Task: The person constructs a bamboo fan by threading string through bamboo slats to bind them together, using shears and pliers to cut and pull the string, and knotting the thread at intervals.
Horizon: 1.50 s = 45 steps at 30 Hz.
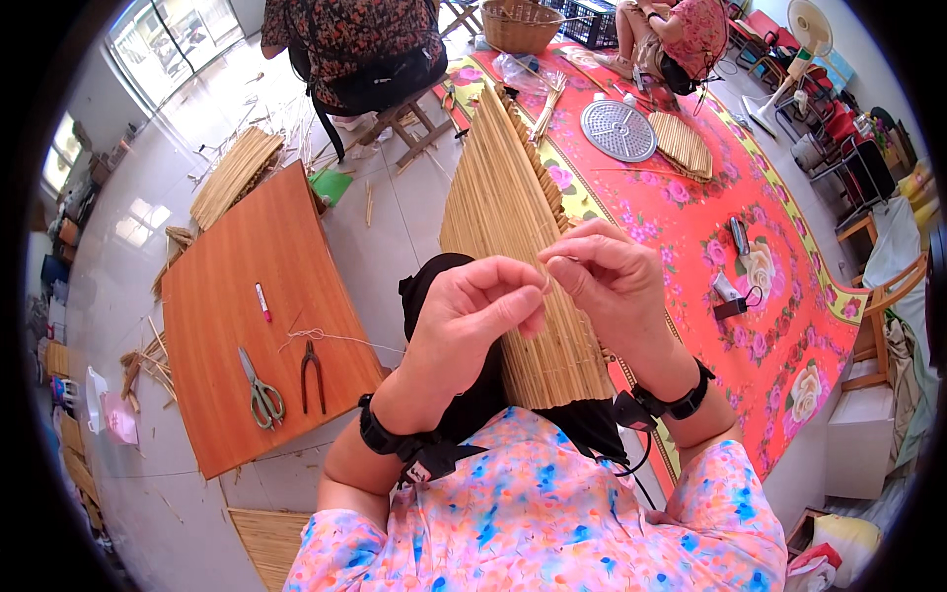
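Above my lap, my left hand [490, 301] and my right hand [614, 281] meet fingertip to fingertip, both pinched closed. A fine pale thread seems to show at the left fingertips. What the right fingers pinch is too small to make out. Beneath both hands a long panel of thin straw-coloured stalks [498, 202] lies across my lap and reaches away from me. On the brown board table [227, 340] to my left lie green-handled scissors [261, 395], dark pliers [314, 378], a marker [263, 303] and a white string [330, 335] that runs toward my left forearm.
A red floral mat [681, 237] on the right bears a perforated metal disc [619, 130], a smaller stalk panel [683, 146] and small dark devices. Two people sit ahead, near a wicker basket [520, 30]. Another stalk panel [235, 178] and scattered stalks lie beyond the table.
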Motion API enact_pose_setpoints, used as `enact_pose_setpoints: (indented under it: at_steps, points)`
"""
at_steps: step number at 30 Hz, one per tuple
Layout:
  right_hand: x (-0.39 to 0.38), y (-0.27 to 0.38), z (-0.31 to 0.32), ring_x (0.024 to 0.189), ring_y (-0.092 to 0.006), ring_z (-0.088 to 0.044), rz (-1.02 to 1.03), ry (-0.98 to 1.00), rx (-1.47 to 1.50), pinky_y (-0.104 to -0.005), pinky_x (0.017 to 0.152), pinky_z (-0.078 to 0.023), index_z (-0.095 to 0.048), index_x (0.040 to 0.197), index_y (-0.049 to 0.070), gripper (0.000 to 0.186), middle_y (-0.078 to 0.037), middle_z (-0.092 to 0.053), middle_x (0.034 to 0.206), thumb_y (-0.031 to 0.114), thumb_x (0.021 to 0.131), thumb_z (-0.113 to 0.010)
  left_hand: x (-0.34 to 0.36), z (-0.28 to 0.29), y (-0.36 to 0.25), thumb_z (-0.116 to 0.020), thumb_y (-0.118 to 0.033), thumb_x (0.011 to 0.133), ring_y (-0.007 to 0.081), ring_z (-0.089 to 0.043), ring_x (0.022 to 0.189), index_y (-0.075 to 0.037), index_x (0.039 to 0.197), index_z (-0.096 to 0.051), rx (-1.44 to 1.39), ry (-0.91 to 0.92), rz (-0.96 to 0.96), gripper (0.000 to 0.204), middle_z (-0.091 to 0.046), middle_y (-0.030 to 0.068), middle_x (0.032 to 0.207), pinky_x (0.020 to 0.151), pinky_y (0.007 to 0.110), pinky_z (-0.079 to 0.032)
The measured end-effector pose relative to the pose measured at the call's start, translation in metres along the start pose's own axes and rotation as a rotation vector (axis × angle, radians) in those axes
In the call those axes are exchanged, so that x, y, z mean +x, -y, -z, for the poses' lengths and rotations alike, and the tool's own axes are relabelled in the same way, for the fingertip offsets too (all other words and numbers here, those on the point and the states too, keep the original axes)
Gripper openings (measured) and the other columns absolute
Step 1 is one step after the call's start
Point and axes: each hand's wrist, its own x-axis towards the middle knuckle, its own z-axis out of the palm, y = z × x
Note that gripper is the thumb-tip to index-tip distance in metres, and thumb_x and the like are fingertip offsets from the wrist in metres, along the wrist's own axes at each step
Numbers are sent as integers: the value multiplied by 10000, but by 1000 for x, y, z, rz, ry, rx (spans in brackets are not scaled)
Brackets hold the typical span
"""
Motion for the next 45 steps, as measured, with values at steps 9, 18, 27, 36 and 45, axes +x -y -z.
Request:
enact_pose_setpoints:
  at_steps: [9, 18, 27, 36, 45]
  points:
    - [-7, 4, -10, 644, -40, -523, -21, -78, -46, -189, 541, -406, -716, 950, 4, 117, -34, -630, 874, 70, 854, -703, -5, -12, 5, -645, -17, 874, 100, -619, 646, 18, 1200, -624, 470, -173, -337, 329, -689, 71, 797, 674, 242, -485]
    - [-10, 7, -15, 647, -50, -559, -51, -80, -91, -199, 533, -429, -720, 984, -5, 151, -48, -651, 868, 53, 846, -701, 3, -12, 15, -715, 17, 765, 208, -622, 608, -18, 1142, -606, 1306, -264, -729, 394, -653, 36, 716, 676, 323, -508]
    - [-7, 5, -11, 595, -24, -478, -129, -64, -40, -181, 515, -373, -718, 947, -17, 127, -12, -619, 815, 71, 858, -696, 1, -8, 21, -729, -40, 770, 207, -613, 587, -37, 1073, -614, 1109, -355, -678, 324, -617, 31, 653, 656, 318, -494]
    - [-10, 9, -5, 625, -6, -451, -241, 120, 24, -186, 517, -336, -709, 930, -17, 120, 10, -605, 811, 87, 873, -691, 3, 10, -11, -701, -3, 794, 194, -641, 695, -39, 880, -686, 1203, -191, -657, 95, -681, 67, 748, 686, 294, -496]
    - [-11, 9, -7, 674, -16, -502, -354, 210, 143, -190, 569, -401, -674, 899, -30, 81, 2, -588, 816, 46, 871, -668, 5, 8, -13, -694, -17, 765, 223, -655, 768, -70, 882, -676, 1168, -227, -678, 130, -669, 85, 873, 732, 343, -482]
